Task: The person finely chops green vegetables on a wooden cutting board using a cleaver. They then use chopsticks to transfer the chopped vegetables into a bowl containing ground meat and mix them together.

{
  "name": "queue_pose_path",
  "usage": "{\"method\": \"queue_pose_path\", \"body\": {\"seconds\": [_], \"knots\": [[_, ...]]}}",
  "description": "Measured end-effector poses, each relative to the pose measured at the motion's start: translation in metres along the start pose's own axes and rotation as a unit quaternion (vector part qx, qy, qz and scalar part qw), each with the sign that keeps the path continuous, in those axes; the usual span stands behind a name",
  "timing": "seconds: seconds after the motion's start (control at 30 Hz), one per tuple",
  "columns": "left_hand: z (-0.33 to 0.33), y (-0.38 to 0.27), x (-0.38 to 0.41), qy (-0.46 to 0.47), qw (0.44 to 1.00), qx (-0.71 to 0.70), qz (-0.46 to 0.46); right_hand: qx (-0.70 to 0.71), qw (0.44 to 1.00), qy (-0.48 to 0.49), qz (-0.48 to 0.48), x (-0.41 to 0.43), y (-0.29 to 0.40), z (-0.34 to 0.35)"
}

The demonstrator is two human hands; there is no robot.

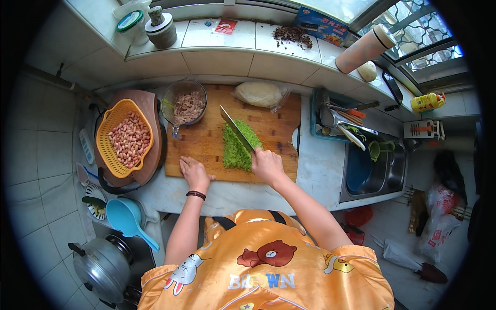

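Note:
A kitchen knife (237, 130) is gripped by the handle in my right hand (267, 164). Its blade lies over a patch of finely chopped green vegetable (236, 155) on the wooden cutting board (201, 151). My left hand (195, 173) rests on the board's near left edge, thumb apart from the fingers, holding nothing. Beyond it, at the board's far left corner, stands a clear glass bowl (166, 110) of minced meat (189, 106). Pale dough in a plastic bag (259, 94) sits along the far edge of the board.
Left of the board, a yellow plastic basket (104, 133) holds peanuts. A blue ladle (124, 217) and a metal pot (102, 267) are at lower left. To the right are a utensil tray (316, 116) and a steel sink (395, 170). A thermos (364, 48) stands on the sill.

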State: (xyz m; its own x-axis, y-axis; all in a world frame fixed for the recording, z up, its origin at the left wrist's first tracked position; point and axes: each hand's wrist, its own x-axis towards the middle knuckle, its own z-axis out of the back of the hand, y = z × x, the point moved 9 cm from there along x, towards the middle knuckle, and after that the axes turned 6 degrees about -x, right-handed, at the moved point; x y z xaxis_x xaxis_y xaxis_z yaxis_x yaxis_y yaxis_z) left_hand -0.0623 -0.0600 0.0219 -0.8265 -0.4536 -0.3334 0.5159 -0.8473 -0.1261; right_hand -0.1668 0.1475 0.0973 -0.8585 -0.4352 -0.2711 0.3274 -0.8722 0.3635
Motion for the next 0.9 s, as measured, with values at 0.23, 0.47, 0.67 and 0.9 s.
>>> {"method": "queue_pose_path", "body": {"seconds": [0.23, 0.47, 0.67, 0.9], "knots": [[0.004, 0.0, -0.004, -0.015, 1.0, 0.008, 0.0, -0.02, 0.999, 0.039, -0.022, -0.009, -0.007, -0.018], [0.004, -0.004, -0.003, 0.002, 1.0, 0.017, 0.002, 0.023, 0.998, 0.015, -0.05, -0.014, -0.006, 0.001], [0.006, -0.001, -0.001, -0.007, 1.0, 0.005, 0.005, -0.01, 0.999, 0.03, -0.041, -0.015, -0.015, -0.018], [0.005, -0.004, -0.003, -0.006, 1.0, 0.013, 0.003, 0.001, 0.999, 0.009, -0.049, -0.021, -0.026, -0.025]]}}
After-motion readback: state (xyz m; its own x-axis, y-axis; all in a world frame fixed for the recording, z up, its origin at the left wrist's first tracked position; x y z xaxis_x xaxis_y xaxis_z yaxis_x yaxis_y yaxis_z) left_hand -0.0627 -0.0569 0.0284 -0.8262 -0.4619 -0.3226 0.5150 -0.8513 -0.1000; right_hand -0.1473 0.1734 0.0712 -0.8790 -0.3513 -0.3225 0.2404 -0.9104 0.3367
